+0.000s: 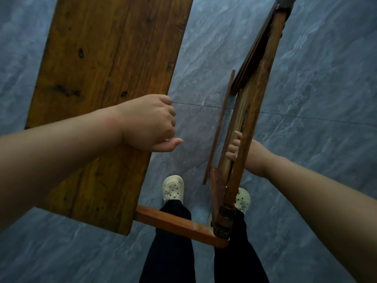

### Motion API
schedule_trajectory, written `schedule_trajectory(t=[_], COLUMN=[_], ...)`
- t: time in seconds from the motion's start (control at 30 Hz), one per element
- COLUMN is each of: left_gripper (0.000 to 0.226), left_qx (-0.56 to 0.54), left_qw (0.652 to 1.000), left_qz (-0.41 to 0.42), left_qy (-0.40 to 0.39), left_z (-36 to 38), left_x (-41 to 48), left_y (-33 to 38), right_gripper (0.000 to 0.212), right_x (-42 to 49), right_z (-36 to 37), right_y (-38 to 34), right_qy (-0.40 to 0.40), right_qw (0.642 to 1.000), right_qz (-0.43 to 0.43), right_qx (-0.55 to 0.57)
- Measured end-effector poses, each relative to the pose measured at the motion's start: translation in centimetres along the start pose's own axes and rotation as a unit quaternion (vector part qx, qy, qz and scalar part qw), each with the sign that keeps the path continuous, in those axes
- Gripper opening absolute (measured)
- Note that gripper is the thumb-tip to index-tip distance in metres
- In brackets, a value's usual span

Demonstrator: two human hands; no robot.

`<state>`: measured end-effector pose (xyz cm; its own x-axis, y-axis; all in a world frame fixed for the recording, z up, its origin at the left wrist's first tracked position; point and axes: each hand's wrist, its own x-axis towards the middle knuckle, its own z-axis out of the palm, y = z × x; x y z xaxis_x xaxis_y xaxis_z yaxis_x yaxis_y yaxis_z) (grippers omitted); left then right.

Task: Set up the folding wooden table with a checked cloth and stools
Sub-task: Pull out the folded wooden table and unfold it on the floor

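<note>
The folding wooden table stands partly unfolded below me. Its brown plank top leaf lies flat on the left. My left hand grips the leaf's right edge, fingers curled under it. On the right, the folded frame and leg section stands on edge. My right hand holds that frame from its far side; only the fingertips show through the bars. A reddish crossbar joins the two parts near my legs. No cloth or stools are in view.
Grey-blue marbled floor tiles spread all around. My feet in pale perforated clogs and dark trousers stand between the leaf and the frame, just beyond the crossbar.
</note>
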<state>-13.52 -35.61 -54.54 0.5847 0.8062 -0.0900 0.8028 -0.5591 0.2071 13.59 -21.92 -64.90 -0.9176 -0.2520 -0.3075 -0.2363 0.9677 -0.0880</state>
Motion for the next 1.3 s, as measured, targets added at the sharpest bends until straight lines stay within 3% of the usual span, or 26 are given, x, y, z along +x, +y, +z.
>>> schedule_trajectory(t=[0.13,0.33,0.6,0.87,1.0,1.3], left_gripper=[0.063,0.062,0.063,0.061,0.059,0.056], left_qx=[-0.006,0.003,-0.008,0.001,0.002,0.003], left_qw=[1.0,1.0,1.0,1.0,0.999,0.999], left_qz=[-0.003,-0.01,-0.022,-0.023,-0.034,-0.043], left_qy=[-0.005,-0.002,-0.019,-0.005,0.001,-0.014], left_z=[0.0,0.7,1.1,1.2,0.9,-0.2], left_x=[0.3,-0.3,-1.2,-0.6,-0.4,-1.1], left_y=[0.3,1.1,0.7,0.9,1.0,0.8], right_gripper=[0.028,0.04,0.064,0.044,0.046,0.029], right_x=[-0.2,-0.6,-0.1,0.8,1.0,-0.3], right_z=[1.1,1.3,2.4,1.8,1.5,0.7], right_y=[1.0,1.5,3.3,5.5,5.8,6.5], right_qy=[0.053,0.023,-0.018,0.064,0.076,-0.14], right_qw=[0.998,0.996,0.997,0.998,0.997,0.989], right_qz=[-0.031,-0.011,0.07,-0.002,-0.022,-0.05], right_qx=[0.019,0.09,0.015,0.012,0.023,0.01])
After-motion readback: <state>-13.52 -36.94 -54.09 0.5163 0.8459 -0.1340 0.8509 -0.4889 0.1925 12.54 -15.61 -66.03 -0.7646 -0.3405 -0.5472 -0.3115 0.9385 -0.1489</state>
